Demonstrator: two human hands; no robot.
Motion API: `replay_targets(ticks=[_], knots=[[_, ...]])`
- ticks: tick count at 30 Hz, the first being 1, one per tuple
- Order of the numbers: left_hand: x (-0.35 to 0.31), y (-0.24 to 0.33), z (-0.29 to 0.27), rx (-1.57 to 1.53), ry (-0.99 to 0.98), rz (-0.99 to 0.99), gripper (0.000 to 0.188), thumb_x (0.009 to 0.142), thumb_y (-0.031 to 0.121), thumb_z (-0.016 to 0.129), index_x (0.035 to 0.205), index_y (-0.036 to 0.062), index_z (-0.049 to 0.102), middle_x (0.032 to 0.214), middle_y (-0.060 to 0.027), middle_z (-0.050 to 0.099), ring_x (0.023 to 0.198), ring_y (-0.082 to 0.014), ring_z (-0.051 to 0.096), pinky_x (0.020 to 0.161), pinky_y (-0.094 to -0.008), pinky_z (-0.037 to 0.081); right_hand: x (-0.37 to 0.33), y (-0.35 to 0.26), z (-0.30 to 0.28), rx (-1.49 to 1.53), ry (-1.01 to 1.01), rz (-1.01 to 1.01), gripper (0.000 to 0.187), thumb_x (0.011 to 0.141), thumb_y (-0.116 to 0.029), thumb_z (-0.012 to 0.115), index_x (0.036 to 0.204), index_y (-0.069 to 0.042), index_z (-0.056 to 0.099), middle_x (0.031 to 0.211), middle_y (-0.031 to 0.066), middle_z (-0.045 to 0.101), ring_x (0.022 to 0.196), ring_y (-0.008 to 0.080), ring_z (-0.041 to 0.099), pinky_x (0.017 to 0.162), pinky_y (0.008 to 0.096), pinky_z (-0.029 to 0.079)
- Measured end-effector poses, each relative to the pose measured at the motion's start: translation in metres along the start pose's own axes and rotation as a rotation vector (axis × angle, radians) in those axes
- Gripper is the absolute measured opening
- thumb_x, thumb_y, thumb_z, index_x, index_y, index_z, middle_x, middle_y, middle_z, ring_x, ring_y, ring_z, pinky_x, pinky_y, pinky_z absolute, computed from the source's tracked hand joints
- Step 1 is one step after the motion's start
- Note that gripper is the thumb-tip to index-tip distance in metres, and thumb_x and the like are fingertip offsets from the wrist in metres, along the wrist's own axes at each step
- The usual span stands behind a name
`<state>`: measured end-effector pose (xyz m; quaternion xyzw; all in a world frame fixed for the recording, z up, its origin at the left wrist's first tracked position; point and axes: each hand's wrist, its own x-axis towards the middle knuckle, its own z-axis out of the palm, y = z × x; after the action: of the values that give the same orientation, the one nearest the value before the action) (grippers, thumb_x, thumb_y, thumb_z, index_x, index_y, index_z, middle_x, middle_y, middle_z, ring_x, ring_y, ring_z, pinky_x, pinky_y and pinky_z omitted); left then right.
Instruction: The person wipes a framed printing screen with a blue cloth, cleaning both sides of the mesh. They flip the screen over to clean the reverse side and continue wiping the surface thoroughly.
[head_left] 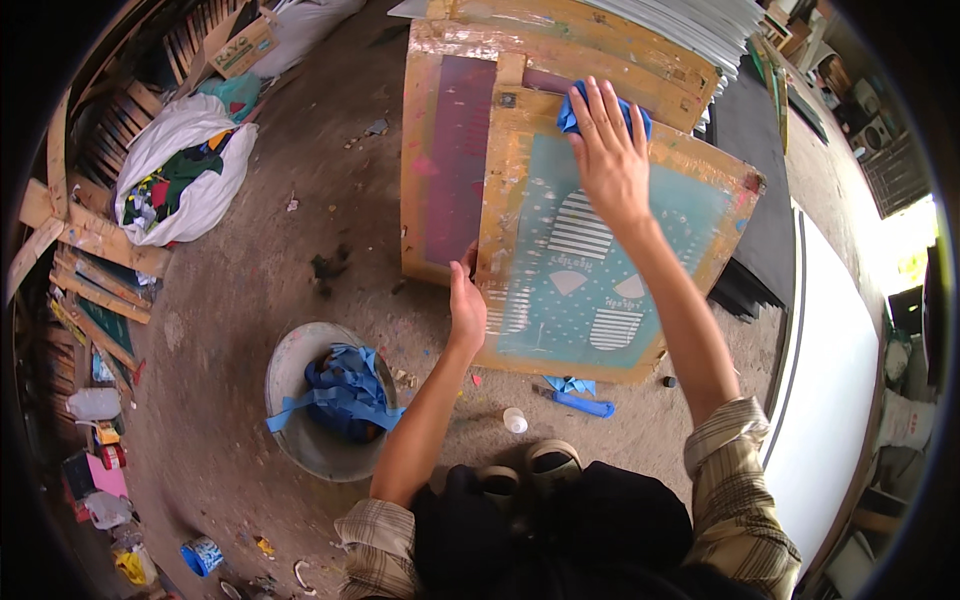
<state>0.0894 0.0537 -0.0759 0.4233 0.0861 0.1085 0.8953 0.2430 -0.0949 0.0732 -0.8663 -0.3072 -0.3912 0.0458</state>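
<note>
A wooden screen-printing frame [580, 360] with teal mesh and white printed shapes stands tilted before me. My right hand [610, 165] lies with outstretched fingers over a bunched blue cloth [570, 115], pressing it against the top of this frame. My thumb on that side is hidden. At the frame's left edge, my left hand [467, 312] grips the wood, thumb in front and the other fingers mostly out of sight behind it. Another screen frame [422, 160] with purple mesh leans behind.
A grey bucket [290, 440] holds crumpled blue strips [345, 390]. Near my feet lie a long blue tool [583, 403] and a small white bottle [515, 421]. White sheets [690, 25] stand stacked behind the frames; a white panel [825, 380] is at right. A white sack [235, 165] with scraps sits far left.
</note>
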Motion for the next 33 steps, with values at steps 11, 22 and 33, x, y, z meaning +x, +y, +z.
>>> replay_targets(ticks=[11, 22, 33], knots=[[0.001, 0.012, -0.015, -0.142, -0.13, -0.152, 0.088, 0.089, 0.07, 0.018, 0.141, 0.0004, 0.032, 0.144, -0.0098, 0.035, 0.134, -0.022, 0.027, 0.112, -0.0369, 0.014, -0.112, -0.042, 0.015, 0.165, -0.458, -0.844, 0.058, 0.087, -0.023, 0.048, 0.143, -0.014, 0.033, 0.149, -0.0026, 0.03, 0.136, 0.0118, 0.029, 0.114, 0.0342, 0.022], [-0.001, 0.015, -0.024, -0.115, -0.056, -0.116, 0.092, 0.088, 0.073, 0.014, 0.14, 0.0002, 0.033, 0.143, -0.0109, 0.037, 0.133, -0.0227, 0.03, 0.112, -0.0359, 0.015, -0.102, -0.105, 0.02, 0.052, -0.326, -0.508, 0.059, 0.085, -0.023, 0.052, 0.141, -0.01, 0.036, 0.146, 0.0026, 0.036, 0.137, 0.0155, 0.029, 0.114, 0.038, 0.021], [-0.002, 0.024, -0.038, -0.111, -0.17, -0.174, 0.092, 0.088, 0.072, 0.011, 0.145, 0.0005, 0.022, 0.147, -0.0126, 0.031, 0.136, -0.0244, 0.026, 0.113, -0.0358, 0.013, -0.003, -0.036, 0.014, -0.042, -0.047, -0.26, 0.06, 0.081, -0.015, 0.053, 0.139, -0.009, 0.038, 0.146, 0.0065, 0.036, 0.137, 0.0178, 0.03, 0.11, 0.0432, 0.03]])
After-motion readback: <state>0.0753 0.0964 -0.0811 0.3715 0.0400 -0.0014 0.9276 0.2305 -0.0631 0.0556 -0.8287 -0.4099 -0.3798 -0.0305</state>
